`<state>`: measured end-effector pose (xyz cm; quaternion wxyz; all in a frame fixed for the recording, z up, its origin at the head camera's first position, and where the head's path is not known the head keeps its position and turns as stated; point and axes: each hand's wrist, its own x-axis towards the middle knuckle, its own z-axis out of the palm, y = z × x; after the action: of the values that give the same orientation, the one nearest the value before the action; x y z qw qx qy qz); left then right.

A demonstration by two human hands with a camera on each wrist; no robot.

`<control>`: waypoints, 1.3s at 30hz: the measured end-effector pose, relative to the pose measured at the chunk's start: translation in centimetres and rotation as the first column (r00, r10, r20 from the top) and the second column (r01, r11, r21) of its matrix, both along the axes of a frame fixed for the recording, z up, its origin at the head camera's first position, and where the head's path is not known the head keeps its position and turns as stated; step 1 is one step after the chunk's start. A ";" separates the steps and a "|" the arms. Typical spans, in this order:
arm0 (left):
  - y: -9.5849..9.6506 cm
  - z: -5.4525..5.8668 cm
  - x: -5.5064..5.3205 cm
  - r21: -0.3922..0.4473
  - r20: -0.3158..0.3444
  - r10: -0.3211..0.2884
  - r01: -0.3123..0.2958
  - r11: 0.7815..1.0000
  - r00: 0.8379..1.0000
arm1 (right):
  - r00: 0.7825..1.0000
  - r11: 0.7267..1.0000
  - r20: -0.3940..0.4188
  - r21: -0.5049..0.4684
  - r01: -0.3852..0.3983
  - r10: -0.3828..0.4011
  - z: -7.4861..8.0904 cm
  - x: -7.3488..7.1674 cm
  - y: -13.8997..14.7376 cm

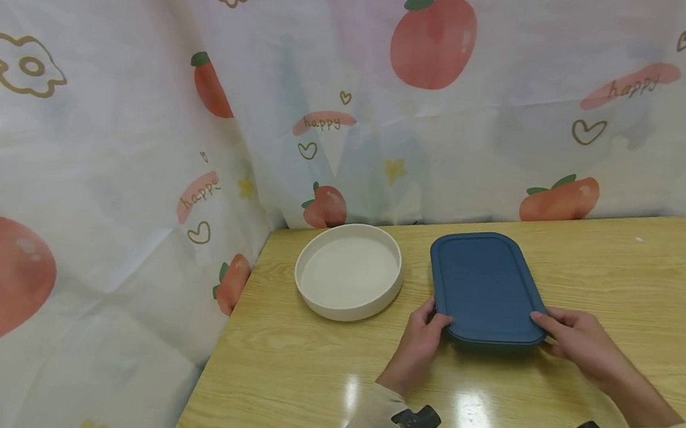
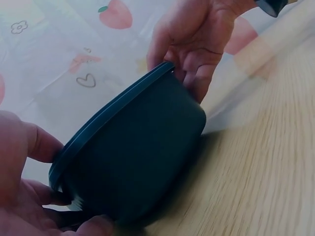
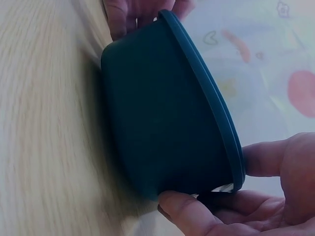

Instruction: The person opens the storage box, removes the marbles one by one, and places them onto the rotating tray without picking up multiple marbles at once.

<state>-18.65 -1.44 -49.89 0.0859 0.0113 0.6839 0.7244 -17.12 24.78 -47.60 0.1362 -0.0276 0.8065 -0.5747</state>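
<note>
A dark blue rectangular food container (image 1: 488,286) with rounded corners and a fitted lid is between both hands, right of the white dish. My left hand (image 1: 417,344) grips its near left corner, thumb on the lid edge. The near right corner is held by my right hand (image 1: 587,344), thumb on top and fingers under the rim. Seen from the left wrist, the container's deep side wall (image 2: 138,137) looks dark green-blue, close over the table. The right wrist view shows the lid rim (image 3: 211,98) seated along the top. The container's inside is hidden.
A round white shallow dish (image 1: 347,275) stands on the wood-grain table (image 1: 282,377), left of the container near the back edge. A white curtain (image 1: 476,137) printed with fruit and hearts hangs behind the table and along its left side.
</note>
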 end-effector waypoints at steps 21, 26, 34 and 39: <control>-2.8 -0.3 -0.4 -0.032 -0.059 -0.009 0.007 0.999 0.998 | 1.000 1.000 0.010 -0.031 0.007 -0.006 0.1 0.2 -3.0; -2.9 -0.6 -0.3 -0.034 -0.079 -0.012 0.010 0.999 0.997 | 1.000 1.000 0.015 -0.024 0.005 -0.005 -0.2 0.3 -3.2; -3.0 -0.7 -0.3 0.010 -0.062 -0.014 0.015 1.000 0.998 | 1.000 1.000 0.012 -0.027 0.005 -0.005 -0.4 0.4 -3.3; -3.1 -0.8 -0.4 0.049 -0.042 -0.020 0.022 0.999 0.999 | 1.000 1.000 0.012 -0.024 0.008 -0.008 -0.4 0.3 -3.2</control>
<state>-19.06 -4.57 -50.71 0.0793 0.0357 0.6674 0.7396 -16.78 21.60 -47.98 0.1382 -0.0226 0.7990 -0.5849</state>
